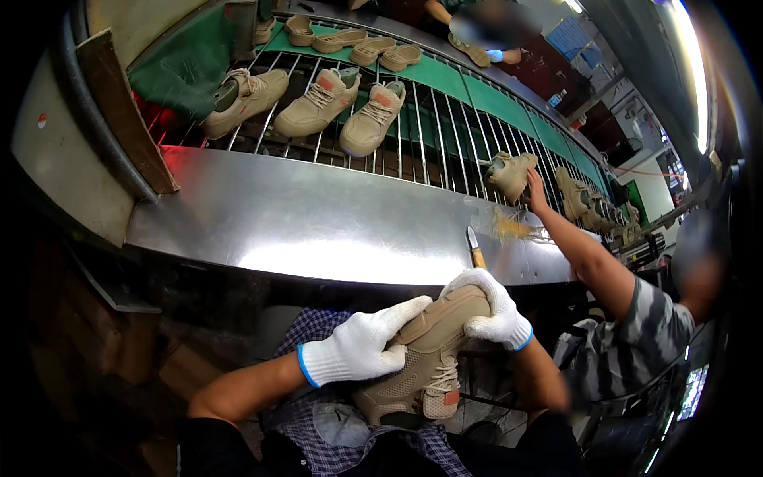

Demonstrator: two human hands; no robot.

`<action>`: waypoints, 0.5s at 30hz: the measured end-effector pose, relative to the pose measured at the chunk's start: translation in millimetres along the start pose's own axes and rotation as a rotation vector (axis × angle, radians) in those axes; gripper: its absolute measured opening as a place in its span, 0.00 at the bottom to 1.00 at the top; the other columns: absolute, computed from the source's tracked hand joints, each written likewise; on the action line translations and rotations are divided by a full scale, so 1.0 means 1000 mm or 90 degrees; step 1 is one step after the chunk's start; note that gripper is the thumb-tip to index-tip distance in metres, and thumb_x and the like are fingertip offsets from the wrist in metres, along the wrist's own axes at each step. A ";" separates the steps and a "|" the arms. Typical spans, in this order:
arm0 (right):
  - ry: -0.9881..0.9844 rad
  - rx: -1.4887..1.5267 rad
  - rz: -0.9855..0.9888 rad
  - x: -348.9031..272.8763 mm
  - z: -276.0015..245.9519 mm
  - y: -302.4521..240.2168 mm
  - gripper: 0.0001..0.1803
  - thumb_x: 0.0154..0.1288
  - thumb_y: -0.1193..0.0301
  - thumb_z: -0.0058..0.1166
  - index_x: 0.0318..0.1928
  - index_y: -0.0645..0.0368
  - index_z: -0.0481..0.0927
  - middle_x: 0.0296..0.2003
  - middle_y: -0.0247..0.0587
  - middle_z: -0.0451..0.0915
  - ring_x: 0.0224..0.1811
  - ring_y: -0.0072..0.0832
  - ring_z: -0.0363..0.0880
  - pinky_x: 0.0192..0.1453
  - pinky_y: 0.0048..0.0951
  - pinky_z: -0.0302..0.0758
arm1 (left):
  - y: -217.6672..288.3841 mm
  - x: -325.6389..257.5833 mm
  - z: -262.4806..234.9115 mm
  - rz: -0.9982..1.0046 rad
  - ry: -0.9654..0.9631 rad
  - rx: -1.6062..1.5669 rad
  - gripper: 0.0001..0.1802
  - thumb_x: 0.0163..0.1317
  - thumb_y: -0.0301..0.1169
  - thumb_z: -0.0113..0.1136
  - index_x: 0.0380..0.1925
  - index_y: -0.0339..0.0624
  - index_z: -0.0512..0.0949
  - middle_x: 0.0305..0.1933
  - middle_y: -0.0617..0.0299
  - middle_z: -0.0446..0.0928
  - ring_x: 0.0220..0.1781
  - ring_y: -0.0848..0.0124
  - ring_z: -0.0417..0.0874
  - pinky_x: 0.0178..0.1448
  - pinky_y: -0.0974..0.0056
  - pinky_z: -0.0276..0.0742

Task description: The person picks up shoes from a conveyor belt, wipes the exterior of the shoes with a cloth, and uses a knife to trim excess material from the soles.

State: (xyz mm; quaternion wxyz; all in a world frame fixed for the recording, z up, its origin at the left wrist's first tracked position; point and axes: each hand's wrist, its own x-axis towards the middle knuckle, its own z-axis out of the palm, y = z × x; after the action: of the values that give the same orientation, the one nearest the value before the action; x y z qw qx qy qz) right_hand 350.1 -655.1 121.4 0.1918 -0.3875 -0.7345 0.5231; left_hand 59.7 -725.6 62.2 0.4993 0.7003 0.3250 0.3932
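Low in the frame, both gloved hands, left hand (pixel 358 350) and right hand (pixel 494 312), clasp a tan shoe (pixel 429 358) on the lap; it could slip onto the knife (pixel 475 248) just above if the grip loosens.

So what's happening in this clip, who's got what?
The person's gloved left hand and right hand both hold a tan sneaker over their lap, sole side up. A knife lies on the steel ledge. Beside them, a co-worker's hand touches another sneaker on the conveyor rack.
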 end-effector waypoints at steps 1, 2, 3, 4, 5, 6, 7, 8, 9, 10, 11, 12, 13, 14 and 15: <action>0.003 0.000 0.001 0.000 0.002 -0.002 0.42 0.56 0.47 0.79 0.61 0.64 0.79 0.55 0.44 0.83 0.59 0.33 0.82 0.67 0.38 0.78 | 0.003 -0.001 0.001 0.008 0.016 0.035 0.44 0.54 0.23 0.61 0.76 0.31 0.66 0.59 0.37 0.85 0.46 0.50 0.93 0.52 0.56 0.92; 0.003 -0.012 0.001 0.000 0.003 -0.004 0.43 0.56 0.47 0.79 0.62 0.64 0.78 0.55 0.44 0.83 0.59 0.33 0.82 0.67 0.38 0.78 | 0.006 -0.002 0.005 0.017 0.032 0.070 0.44 0.54 0.23 0.61 0.75 0.30 0.66 0.58 0.37 0.84 0.45 0.49 0.93 0.52 0.56 0.92; 0.012 -0.022 -0.003 0.001 0.005 -0.003 0.44 0.56 0.47 0.79 0.63 0.64 0.77 0.55 0.44 0.83 0.59 0.33 0.82 0.67 0.38 0.78 | 0.008 -0.003 0.005 0.027 0.047 0.111 0.44 0.53 0.23 0.61 0.75 0.28 0.65 0.58 0.36 0.84 0.44 0.48 0.93 0.52 0.56 0.92; 0.021 -0.033 -0.005 0.001 0.005 -0.003 0.44 0.56 0.47 0.79 0.64 0.64 0.76 0.55 0.45 0.83 0.59 0.33 0.82 0.67 0.38 0.78 | 0.010 -0.006 0.006 0.052 0.039 0.118 0.46 0.53 0.24 0.62 0.75 0.20 0.61 0.60 0.28 0.81 0.46 0.46 0.93 0.52 0.57 0.92; 0.036 -0.044 -0.005 -0.003 0.006 0.000 0.46 0.56 0.47 0.79 0.65 0.63 0.74 0.55 0.45 0.82 0.60 0.33 0.82 0.67 0.38 0.78 | 0.010 -0.010 0.010 0.082 0.035 0.091 0.50 0.52 0.27 0.64 0.75 0.15 0.57 0.64 0.21 0.76 0.52 0.42 0.91 0.56 0.57 0.90; 0.058 -0.054 -0.012 -0.004 0.007 0.003 0.47 0.56 0.47 0.79 0.67 0.63 0.73 0.56 0.45 0.82 0.60 0.33 0.81 0.67 0.38 0.78 | 0.011 -0.013 0.010 0.080 0.032 0.080 0.52 0.52 0.28 0.67 0.75 0.15 0.55 0.66 0.21 0.74 0.55 0.41 0.90 0.59 0.56 0.89; 0.105 0.032 0.008 -0.003 0.012 0.000 0.48 0.58 0.45 0.77 0.68 0.63 0.71 0.57 0.46 0.81 0.61 0.33 0.81 0.68 0.38 0.77 | 0.014 -0.014 0.010 0.079 0.028 0.072 0.55 0.52 0.30 0.70 0.76 0.14 0.54 0.69 0.20 0.71 0.59 0.41 0.88 0.61 0.55 0.87; 0.151 0.119 0.028 -0.002 0.021 -0.005 0.49 0.60 0.43 0.75 0.70 0.62 0.69 0.58 0.46 0.80 0.62 0.34 0.80 0.68 0.39 0.77 | 0.019 -0.014 0.010 0.098 0.057 0.063 0.57 0.51 0.32 0.75 0.76 0.15 0.54 0.69 0.22 0.72 0.64 0.41 0.85 0.68 0.55 0.83; 0.179 0.301 -0.015 0.000 0.038 0.008 0.46 0.68 0.41 0.64 0.72 0.62 0.69 0.59 0.47 0.81 0.62 0.35 0.81 0.69 0.39 0.78 | 0.026 -0.015 0.008 0.087 0.067 0.085 0.59 0.53 0.38 0.80 0.76 0.18 0.56 0.69 0.25 0.73 0.67 0.44 0.84 0.71 0.54 0.80; 0.204 0.496 -0.066 0.001 0.055 0.018 0.43 0.75 0.39 0.53 0.73 0.61 0.68 0.59 0.48 0.82 0.62 0.36 0.81 0.69 0.38 0.78 | 0.028 -0.016 0.003 0.081 0.055 0.050 0.59 0.54 0.40 0.82 0.76 0.19 0.57 0.70 0.27 0.74 0.68 0.46 0.83 0.72 0.53 0.79; 0.204 0.673 -0.124 0.006 0.071 0.028 0.42 0.82 0.36 0.42 0.75 0.61 0.67 0.59 0.49 0.82 0.62 0.38 0.82 0.69 0.38 0.79 | 0.029 -0.017 -0.008 0.070 0.054 0.032 0.60 0.54 0.43 0.83 0.75 0.20 0.58 0.70 0.29 0.74 0.69 0.47 0.83 0.73 0.52 0.78; 0.315 0.600 -0.017 0.022 0.105 0.059 0.40 0.84 0.39 0.39 0.75 0.61 0.68 0.61 0.49 0.82 0.63 0.37 0.81 0.71 0.37 0.78 | 0.027 -0.008 -0.018 0.141 0.069 0.037 0.59 0.55 0.45 0.85 0.75 0.22 0.59 0.69 0.33 0.75 0.69 0.50 0.82 0.74 0.51 0.76; 0.324 0.633 0.069 0.033 0.118 0.088 0.37 0.86 0.43 0.37 0.76 0.61 0.68 0.63 0.50 0.81 0.64 0.36 0.81 0.72 0.36 0.76 | 0.036 -0.001 -0.033 0.105 0.059 0.112 0.59 0.54 0.40 0.86 0.76 0.27 0.59 0.68 0.37 0.76 0.68 0.49 0.82 0.75 0.51 0.75; 0.331 0.676 0.154 0.052 0.136 0.097 0.35 0.89 0.47 0.35 0.76 0.62 0.68 0.65 0.50 0.80 0.66 0.35 0.80 0.73 0.36 0.75 | 0.033 0.009 -0.043 0.118 0.117 0.109 0.54 0.56 0.39 0.83 0.76 0.30 0.61 0.68 0.41 0.77 0.67 0.51 0.82 0.74 0.53 0.75; 0.241 0.811 0.220 0.049 0.129 0.079 0.31 0.91 0.52 0.32 0.76 0.63 0.67 0.67 0.51 0.78 0.67 0.33 0.79 0.74 0.36 0.74 | 0.023 0.027 -0.046 0.134 0.169 0.088 0.50 0.59 0.37 0.80 0.76 0.34 0.62 0.68 0.44 0.77 0.67 0.53 0.83 0.74 0.54 0.75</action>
State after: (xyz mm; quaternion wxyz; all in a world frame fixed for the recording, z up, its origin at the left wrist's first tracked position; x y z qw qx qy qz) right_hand 259.6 -685.4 -5.7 0.4210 -0.3956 -0.1649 0.7994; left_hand 34.1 -689.4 99.0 0.3591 0.7051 0.3391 0.5089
